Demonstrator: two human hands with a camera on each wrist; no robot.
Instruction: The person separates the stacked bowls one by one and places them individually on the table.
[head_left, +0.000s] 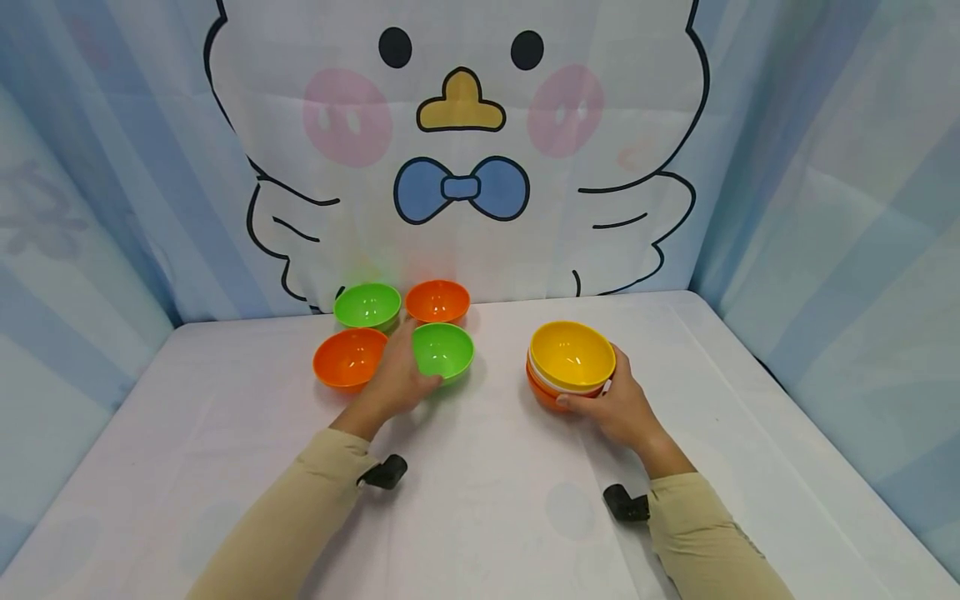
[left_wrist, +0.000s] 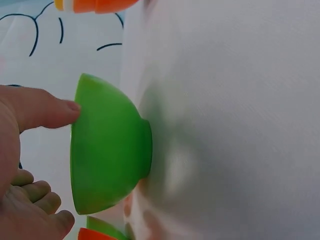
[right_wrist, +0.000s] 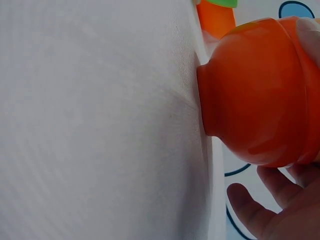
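Note:
A green bowl stands upright on the table at the front right of a cluster of bowls. My left hand reaches round its left side, the thumb right at the rim and the other fingers extended, loosely spread past the bowl. To the right, my right hand holds a stack of nested bowls, its thumb in front and its fingers round the right side. On top is a yellow bowl, with a white rim under it and orange at the bottom.
Behind and left of the near green bowl stand an orange bowl, another green bowl and an orange bowl at the back. A white cloth covers the table. A printed curtain rises at its back edge.

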